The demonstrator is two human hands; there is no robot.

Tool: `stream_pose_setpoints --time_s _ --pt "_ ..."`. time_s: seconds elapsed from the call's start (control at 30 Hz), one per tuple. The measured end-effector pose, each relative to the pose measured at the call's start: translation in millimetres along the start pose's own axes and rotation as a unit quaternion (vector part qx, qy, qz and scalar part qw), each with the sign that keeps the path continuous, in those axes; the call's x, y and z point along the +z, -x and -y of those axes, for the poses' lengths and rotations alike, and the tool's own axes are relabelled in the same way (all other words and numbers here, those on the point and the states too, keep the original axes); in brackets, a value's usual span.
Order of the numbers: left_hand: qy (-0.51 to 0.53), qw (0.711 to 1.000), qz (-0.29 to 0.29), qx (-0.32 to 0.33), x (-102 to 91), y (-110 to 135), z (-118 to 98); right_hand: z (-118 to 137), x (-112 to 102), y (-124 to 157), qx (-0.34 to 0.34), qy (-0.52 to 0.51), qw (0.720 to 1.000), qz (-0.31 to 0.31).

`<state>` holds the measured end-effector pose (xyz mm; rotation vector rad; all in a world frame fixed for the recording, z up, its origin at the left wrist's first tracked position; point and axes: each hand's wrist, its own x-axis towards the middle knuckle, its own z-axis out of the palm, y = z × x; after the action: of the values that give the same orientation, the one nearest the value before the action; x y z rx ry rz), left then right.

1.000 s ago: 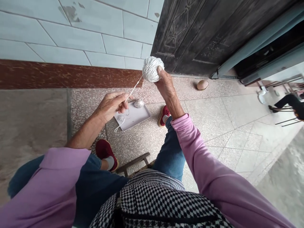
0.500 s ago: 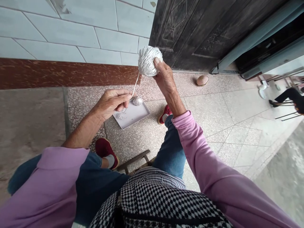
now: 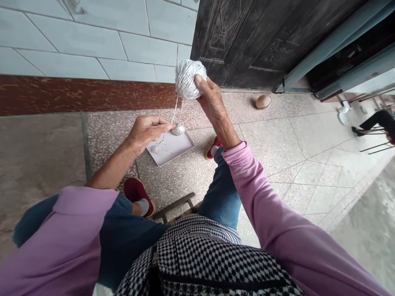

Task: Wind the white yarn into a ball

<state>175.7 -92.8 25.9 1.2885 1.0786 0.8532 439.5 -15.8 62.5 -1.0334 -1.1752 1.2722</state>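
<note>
My right hand is raised and grips a white ball of yarn with fingers and thumb. A strand runs down from the ball to my left hand, whose fingers pinch it. Below the hands a white flat tray lies on the floor. A small silvery yarn ball and a smaller clump of thread lie in the tray.
I sit on a low wooden stool, with red shoes on the terrazzo floor. A tiled wall and dark door stand ahead. A tan shoe lies by the door. Another person's leg and chair legs show far right.
My right hand has lifted the yarn ball slightly up and left. My left hand has closed in under the ball, so the strand between them is shorter and hangs steeper.
</note>
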Motion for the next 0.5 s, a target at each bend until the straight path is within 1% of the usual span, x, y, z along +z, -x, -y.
stream_pose_setpoints --time_s 0.1,0.2,0.27,0.33,0.4,0.5 --pt "0.082 0.996 -0.008 -0.025 2.9 -3.3 1.4 -5.4 -1.4 -3.9 0.016 0.009 1.0 -0.024" --pt "0.114 0.992 -0.003 -0.048 6.0 -5.6 2.8 -14.3 -9.4 -14.7 0.02 0.007 0.999 -0.05" --pt "0.108 0.993 0.003 -0.054 9.2 -6.0 3.5 -19.8 -15.4 -18.9 0.013 -0.002 0.999 -0.045" --pt "0.089 0.995 0.012 -0.053 14.0 -5.8 3.3 -23.4 -19.0 -18.2 0.002 -0.012 1.0 -0.026" --pt "0.061 0.997 0.019 -0.033 20.1 -5.3 1.8 -25.6 -18.6 -14.1 -0.015 -0.01 0.999 -0.027" --pt "0.034 0.999 0.017 0.006 28.8 -3.8 -2.5 -28.9 -12.4 -9.5 -0.061 0.05 0.996 -0.05"
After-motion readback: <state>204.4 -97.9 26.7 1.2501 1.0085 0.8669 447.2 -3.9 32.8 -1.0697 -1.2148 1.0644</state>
